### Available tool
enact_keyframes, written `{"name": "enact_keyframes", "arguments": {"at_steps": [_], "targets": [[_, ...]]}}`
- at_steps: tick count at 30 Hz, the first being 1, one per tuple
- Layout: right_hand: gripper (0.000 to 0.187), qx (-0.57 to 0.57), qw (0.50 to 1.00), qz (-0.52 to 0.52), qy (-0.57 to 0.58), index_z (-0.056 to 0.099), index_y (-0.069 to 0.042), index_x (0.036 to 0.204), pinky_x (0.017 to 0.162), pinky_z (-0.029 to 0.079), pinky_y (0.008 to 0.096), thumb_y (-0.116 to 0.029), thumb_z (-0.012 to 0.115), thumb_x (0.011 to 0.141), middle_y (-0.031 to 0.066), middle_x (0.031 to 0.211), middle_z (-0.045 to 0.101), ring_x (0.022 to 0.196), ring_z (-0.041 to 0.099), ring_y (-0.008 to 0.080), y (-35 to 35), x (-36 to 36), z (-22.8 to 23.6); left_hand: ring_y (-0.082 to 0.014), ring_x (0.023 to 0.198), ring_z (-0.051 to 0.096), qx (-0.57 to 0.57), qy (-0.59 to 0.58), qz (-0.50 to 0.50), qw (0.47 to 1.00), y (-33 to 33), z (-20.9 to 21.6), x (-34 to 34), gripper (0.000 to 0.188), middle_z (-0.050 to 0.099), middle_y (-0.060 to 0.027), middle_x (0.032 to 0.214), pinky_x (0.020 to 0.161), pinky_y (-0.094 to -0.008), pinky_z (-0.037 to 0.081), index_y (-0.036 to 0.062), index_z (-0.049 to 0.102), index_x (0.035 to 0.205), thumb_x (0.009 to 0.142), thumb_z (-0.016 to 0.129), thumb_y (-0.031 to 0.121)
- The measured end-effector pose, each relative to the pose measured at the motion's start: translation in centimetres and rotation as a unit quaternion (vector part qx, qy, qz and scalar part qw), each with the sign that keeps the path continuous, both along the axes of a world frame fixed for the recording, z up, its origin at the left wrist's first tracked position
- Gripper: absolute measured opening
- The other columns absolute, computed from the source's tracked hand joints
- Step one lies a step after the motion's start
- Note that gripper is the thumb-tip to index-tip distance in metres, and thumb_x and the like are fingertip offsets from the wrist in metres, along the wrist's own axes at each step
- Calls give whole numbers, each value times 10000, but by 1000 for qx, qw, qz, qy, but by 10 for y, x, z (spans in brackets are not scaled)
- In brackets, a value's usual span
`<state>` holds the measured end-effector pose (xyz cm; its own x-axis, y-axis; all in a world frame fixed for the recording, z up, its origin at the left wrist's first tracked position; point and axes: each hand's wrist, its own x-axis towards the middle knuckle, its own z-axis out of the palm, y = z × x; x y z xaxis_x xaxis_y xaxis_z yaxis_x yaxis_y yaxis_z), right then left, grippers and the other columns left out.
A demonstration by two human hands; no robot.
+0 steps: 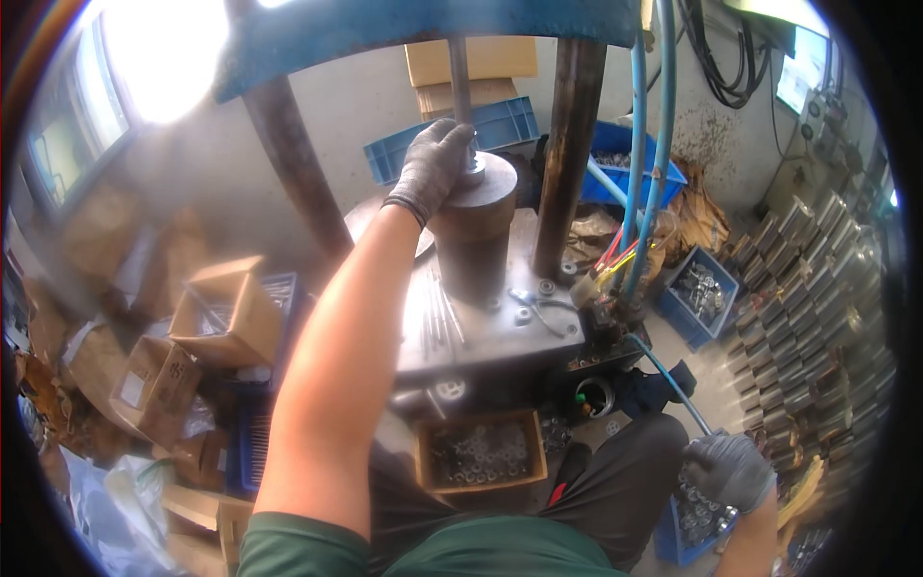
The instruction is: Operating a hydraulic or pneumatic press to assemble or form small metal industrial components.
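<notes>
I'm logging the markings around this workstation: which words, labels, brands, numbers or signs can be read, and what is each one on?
No text is clear enough to quote.
Cardboard box at left: a pale label and dark marks, too small and blurred to read.
Blue overhead beam: no lettering I can make out.
Metal cylinder: none I can make out.
Gloved left hand: none I can make out.

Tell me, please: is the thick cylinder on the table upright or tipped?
Upright: the thick cylinder stands on the metal table, its round top facing up near the left hand.
</notes>
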<state>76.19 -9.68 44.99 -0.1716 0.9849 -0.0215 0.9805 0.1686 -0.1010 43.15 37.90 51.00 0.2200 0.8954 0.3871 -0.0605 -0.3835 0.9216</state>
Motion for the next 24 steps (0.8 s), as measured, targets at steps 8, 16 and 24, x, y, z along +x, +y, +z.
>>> {"name": "enact_keyframes", "arguments": {"at_steps": [8,16,24], "targets": [[235,206,976,-61,30,688,-55,1067,745,539,469,-55,724,835,170,910,691,830,686,380,37,-25,49,-156,937,644,12,17,-7,1000,-6,0,1,305,679,-74,977,882,-325,568,17,662,1214,1040,630,266],[103,446,893,-57,15,671,-33,1028,777,561,458,-88,655,943,186,943,700,865,699,383,182,26,96,-166,995,653,10,26,-17,999,-2,-4,0,365,690,-89,1041,912,-327,562,24,634,1310,1044,627,274],[137,447,892,-52,40,735,-17,989,787,566,421,-133,691,928,195,934,723,863,715,360,233,38,112,-157,952,653,16,15,-29,999,-11,-2,0,351,689,-73,1033,860,-321,571,39,622,1320,1020,666,215]]}}
